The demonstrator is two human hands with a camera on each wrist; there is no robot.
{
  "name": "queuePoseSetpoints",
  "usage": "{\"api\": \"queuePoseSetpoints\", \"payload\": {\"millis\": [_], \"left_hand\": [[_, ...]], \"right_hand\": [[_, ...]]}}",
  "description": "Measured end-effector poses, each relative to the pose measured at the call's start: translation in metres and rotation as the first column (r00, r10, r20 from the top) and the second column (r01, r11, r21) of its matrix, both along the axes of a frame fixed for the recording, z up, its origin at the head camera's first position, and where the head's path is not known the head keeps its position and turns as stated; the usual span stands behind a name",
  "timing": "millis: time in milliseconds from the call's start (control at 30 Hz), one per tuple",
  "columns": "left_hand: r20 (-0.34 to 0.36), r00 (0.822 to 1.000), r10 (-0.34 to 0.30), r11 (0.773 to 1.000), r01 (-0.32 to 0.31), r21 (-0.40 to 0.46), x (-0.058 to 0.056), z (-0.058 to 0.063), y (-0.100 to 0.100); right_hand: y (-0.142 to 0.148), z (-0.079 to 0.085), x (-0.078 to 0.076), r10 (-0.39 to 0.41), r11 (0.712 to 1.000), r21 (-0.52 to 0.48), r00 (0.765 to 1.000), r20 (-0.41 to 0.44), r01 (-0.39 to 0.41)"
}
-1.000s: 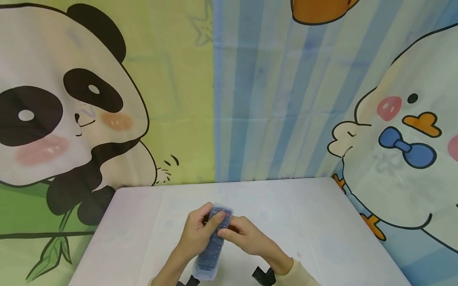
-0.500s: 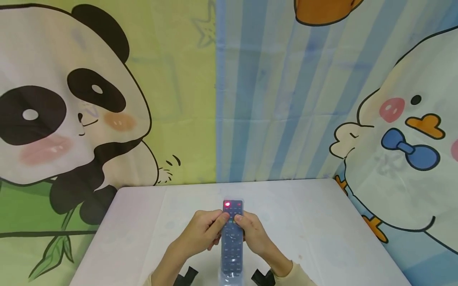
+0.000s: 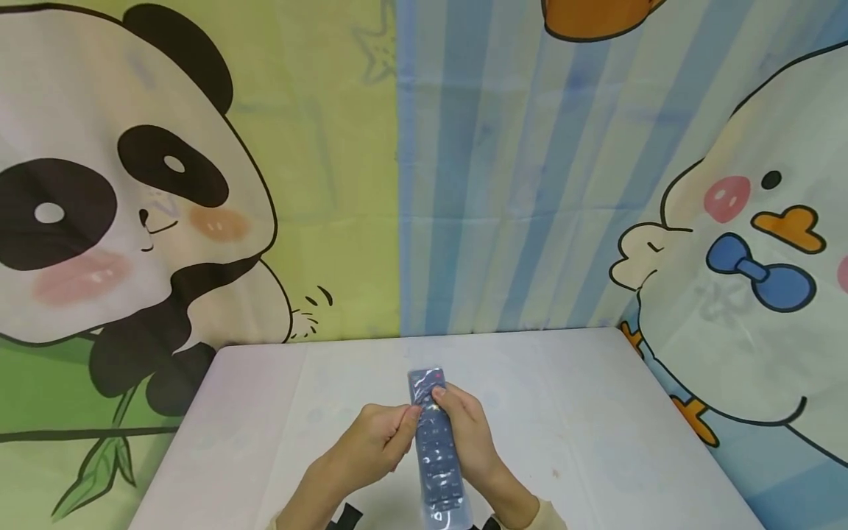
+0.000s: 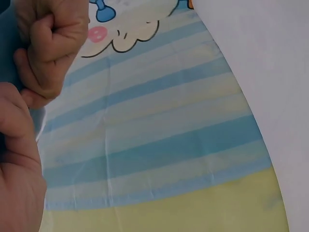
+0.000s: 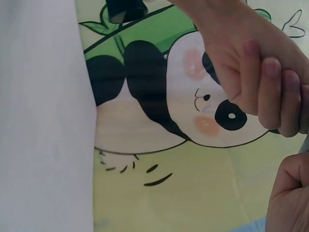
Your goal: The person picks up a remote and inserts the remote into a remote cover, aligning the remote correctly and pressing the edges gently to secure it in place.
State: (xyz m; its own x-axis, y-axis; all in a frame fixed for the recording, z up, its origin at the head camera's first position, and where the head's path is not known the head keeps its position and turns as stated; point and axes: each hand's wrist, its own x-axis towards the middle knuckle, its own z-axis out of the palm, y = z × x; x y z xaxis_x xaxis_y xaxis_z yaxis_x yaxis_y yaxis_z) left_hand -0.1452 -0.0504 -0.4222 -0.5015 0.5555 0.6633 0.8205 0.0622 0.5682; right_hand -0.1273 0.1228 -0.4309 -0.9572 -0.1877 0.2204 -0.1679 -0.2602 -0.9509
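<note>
**A slim blue-grey remote control (image 3: 437, 456), held by two hands above a white surface (image 3: 563, 427)**

Largest is the backdrop (image 3: 517, 184), a cloth of yellow-green and blue stripes; it carries a cartoon panda (image 3: 59, 110) at left and a white cartoon bird (image 3: 742, 368) at right. In front of it lies the white surface.

The remote control is in the air over the near part of this surface, about in the middle. It is long and narrow, and it leans a little, with the upper end toward the left. A clear plastic cover (image 3: 457, 521) is around it; this cover shines in bright, wrinkled spots and reaches past the lower end.

The left hand (image 3: 371, 445) has its fingers curled, with thumb and forefinger pinched together at the left edge of the remote control. The right hand (image 3: 472, 434) is clamped on the right side, its thumb on the front face; its other fingers are mostly hidden behind. A pale sleeve (image 3: 546, 514) ends at the right wrist, and a black piece (image 3: 346, 517) sits near the left one.

Smallest are the buttons, in rows with pale markings too blurred to read, and one red button (image 3: 438, 376) near the upper right corner.
</note>
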Motion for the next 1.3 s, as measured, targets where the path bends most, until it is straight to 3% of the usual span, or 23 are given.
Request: {"api": "queuePoseSetpoints", "payload": {"millis": [167, 267, 333, 433, 533, 600, 667, 733, 767, 833, 900, 1033, 1300], "left_hand": [[-0.080, 0.990, 0.113, 0.988, -0.120, -0.094, 0.006, 0.003, 0.000], [-0.165, 0.965, 0.203, 0.960, -0.230, -0.161, 0.006, 0.004, 0.003], [-0.174, 0.951, 0.254, 0.943, -0.284, -0.175, 0.007, 0.005, 0.004], [-0.072, 0.952, 0.297, 0.931, -0.306, -0.200, 0.005, 0.006, 0.005], [0.186, 0.954, 0.234, 0.959, -0.196, -0.205, 0.000, 0.005, 0.003], [0.383, 0.915, 0.129, 0.983, -0.066, -0.173, -0.005, 0.004, 0.000], [0.539, 0.842, 0.023, 0.992, 0.048, -0.116, -0.009, 0.002, -0.003], [0.626, 0.777, -0.067, 0.990, 0.132, -0.058, -0.012, 0.001, -0.006], [0.648, 0.755, -0.099, 0.987, 0.159, -0.034, -0.014, 0.001, -0.007], [0.659, 0.739, -0.140, 0.982, 0.186, 0.001, -0.015, 0.000, -0.007], [0.656, 0.734, -0.176, 0.980, 0.191, 0.049, -0.015, -0.001, -0.006], [0.615, 0.761, -0.207, 0.978, 0.170, 0.118, -0.013, -0.001, -0.001], [0.583, 0.790, -0.190, 0.982, 0.141, 0.128, -0.013, -0.003, 0.001]], "right_hand": [[0.005, 0.000, -0.004, 0.064, 0.996, 0.059, 0.996, -0.057, -0.061], [0.011, 0.001, -0.007, 0.105, 0.982, 0.174, 0.985, -0.139, -0.080], [0.015, 0.002, -0.008, 0.130, 0.964, 0.252, 0.975, -0.178, -0.082], [0.018, 0.004, -0.011, 0.155, 0.939, 0.335, 0.967, -0.201, -0.080], [0.021, 0.004, -0.012, 0.181, 0.922, 0.374, 0.964, -0.193, -0.098], [0.023, 0.003, -0.012, 0.200, 0.918, 0.378, 0.963, -0.181, -0.119], [0.024, 0.002, -0.012, 0.222, 0.917, 0.371, 0.959, -0.175, -0.144], [0.026, 0.000, -0.011, 0.264, 0.915, 0.357, 0.947, -0.184, -0.186], [0.026, 0.000, -0.011, 0.286, 0.913, 0.350, 0.939, -0.192, -0.207], [0.026, -0.001, -0.011, 0.328, 0.906, 0.346, 0.920, -0.214, -0.242], [0.026, -0.001, -0.011, 0.365, 0.897, 0.346, 0.902, -0.230, -0.275], [0.025, 0.000, -0.012, 0.389, 0.881, 0.383, 0.885, -0.257, -0.276], [0.028, 0.000, -0.011, 0.414, 0.831, 0.529, 0.828, -0.378, -0.174]]}}
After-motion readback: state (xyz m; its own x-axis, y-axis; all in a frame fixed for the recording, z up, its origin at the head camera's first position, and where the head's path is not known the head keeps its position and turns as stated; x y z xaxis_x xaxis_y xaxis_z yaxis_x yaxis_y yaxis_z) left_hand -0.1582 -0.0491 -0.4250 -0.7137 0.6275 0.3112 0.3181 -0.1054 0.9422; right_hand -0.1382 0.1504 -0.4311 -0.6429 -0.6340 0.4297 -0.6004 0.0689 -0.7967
